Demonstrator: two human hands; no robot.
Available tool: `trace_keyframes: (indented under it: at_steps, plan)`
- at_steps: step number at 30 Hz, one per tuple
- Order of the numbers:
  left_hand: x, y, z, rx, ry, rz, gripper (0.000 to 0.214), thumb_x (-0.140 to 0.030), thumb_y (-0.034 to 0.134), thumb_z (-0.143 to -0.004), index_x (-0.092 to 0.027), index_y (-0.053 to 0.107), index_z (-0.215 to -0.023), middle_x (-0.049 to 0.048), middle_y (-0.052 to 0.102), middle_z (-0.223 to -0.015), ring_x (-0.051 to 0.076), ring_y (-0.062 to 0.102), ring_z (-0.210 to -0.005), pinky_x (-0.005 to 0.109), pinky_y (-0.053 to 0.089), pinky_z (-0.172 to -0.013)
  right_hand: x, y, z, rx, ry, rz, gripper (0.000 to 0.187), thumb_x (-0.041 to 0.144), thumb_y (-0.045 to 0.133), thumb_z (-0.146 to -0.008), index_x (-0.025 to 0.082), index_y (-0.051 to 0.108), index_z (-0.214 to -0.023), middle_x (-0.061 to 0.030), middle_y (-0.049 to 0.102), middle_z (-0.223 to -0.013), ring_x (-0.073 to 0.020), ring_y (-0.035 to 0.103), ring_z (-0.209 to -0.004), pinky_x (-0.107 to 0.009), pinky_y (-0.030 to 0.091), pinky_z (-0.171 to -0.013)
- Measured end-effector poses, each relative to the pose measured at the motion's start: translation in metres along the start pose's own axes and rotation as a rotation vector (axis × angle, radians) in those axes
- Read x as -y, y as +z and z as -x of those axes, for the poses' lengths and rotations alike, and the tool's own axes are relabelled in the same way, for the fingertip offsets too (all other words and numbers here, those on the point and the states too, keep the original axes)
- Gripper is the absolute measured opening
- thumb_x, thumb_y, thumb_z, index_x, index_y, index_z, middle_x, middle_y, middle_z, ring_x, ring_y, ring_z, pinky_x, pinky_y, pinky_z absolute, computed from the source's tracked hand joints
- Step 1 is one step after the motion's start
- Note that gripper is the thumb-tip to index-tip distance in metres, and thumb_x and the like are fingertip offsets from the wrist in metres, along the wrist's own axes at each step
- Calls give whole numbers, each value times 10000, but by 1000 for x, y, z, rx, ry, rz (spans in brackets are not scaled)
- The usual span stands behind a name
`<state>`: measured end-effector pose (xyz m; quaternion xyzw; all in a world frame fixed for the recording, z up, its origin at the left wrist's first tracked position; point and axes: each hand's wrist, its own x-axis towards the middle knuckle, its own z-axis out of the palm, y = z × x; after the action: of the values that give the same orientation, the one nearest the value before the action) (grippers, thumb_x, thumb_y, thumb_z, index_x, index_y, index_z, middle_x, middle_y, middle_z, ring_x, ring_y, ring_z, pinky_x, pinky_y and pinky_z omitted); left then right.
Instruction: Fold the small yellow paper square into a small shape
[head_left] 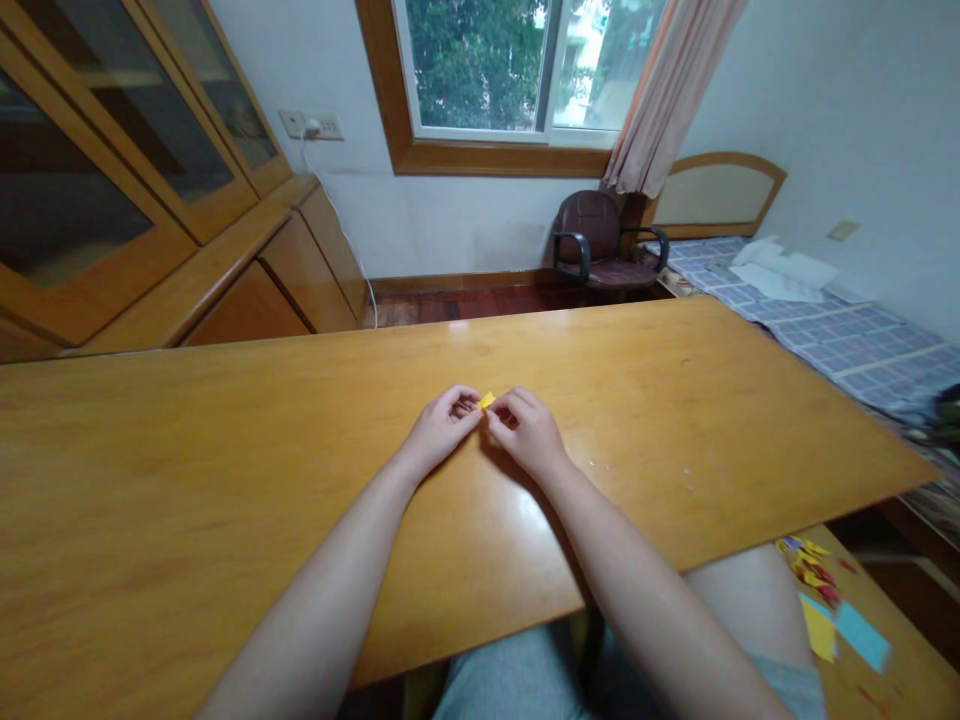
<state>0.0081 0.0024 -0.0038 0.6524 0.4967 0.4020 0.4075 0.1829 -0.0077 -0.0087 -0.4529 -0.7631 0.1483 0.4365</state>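
A small piece of folded yellow paper is pinched between my two hands, just above the middle of the wooden table. My left hand grips its left side between thumb and fingers. From the right, my right hand closes on the paper with thumb and forefinger, the other fingers curled. The fingertips of both hands nearly meet and hide part of the paper, so its exact folded shape is too small to tell.
At lower right, a wooden bench holds yellow paper, blue paper and a pile of small coloured pieces. Tiny scraps lie right of my hand. Beyond the table are a chair, a bed and a cabinet.
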Motion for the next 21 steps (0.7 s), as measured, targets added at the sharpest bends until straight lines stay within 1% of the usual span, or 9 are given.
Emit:
trace_keyframes:
  at_steps: [2, 3, 6, 8, 15, 21]
  plan:
    - [-2, 1, 2, -18, 31, -4, 311, -295, 630, -773, -195, 608, -1066, 30, 646, -956, 146, 613, -772, 266, 499, -704, 0, 0, -1, 2, -6, 4, 64, 190, 608, -840, 193, 643, -786, -32, 632, -786, -152, 586, -734, -261, 468, -682]
    - [-3, 0, 3, -6, 53, -18, 319, -297, 624, -786, -203, 608, -1090, 37, 643, -995, 147, 616, -790, 267, 503, -708, 0, 0, -1, 6, -8, 5, 68, 195, 608, -843, 193, 645, -786, -32, 632, -782, -153, 586, -734, -262, 467, -685]
    - [-6, -1, 5, 42, 137, -76, 227, -284, 582, -839, -210, 641, -1045, 42, 635, -1015, 153, 621, -848, 274, 503, -752, 1, 0, -1, 13, -11, 6, 77, 206, 608, -852, 194, 650, -789, -31, 636, -780, -152, 587, -739, -262, 467, -692]
    - [-6, -2, 6, 49, 161, -92, 194, -279, 570, -852, -208, 651, -1014, 41, 632, -1002, 155, 622, -850, 277, 501, -757, 2, 0, -1, 11, -6, 5, 81, 209, 608, -852, 192, 651, -785, -31, 636, -776, -149, 586, -728, -258, 467, -683]
    - [-8, -2, 5, 11, 94, -72, 178, -303, 600, -820, -196, 640, -957, 39, 654, -975, 154, 620, -811, 268, 507, -742, 2, 0, 0, 9, 26, -10, 84, 220, 615, -854, 191, 655, -786, -30, 635, -782, -135, 587, -691, -246, 474, -661]
    - [-6, -1, 4, 3, 51, 1, 180, -297, 618, -794, -187, 632, -935, 47, 670, -982, 147, 641, -768, 269, 526, -706, 1, 0, 0, -9, 42, -36, 69, 207, 617, -847, 191, 651, -789, -31, 641, -792, -135, 597, -696, -244, 483, -662]
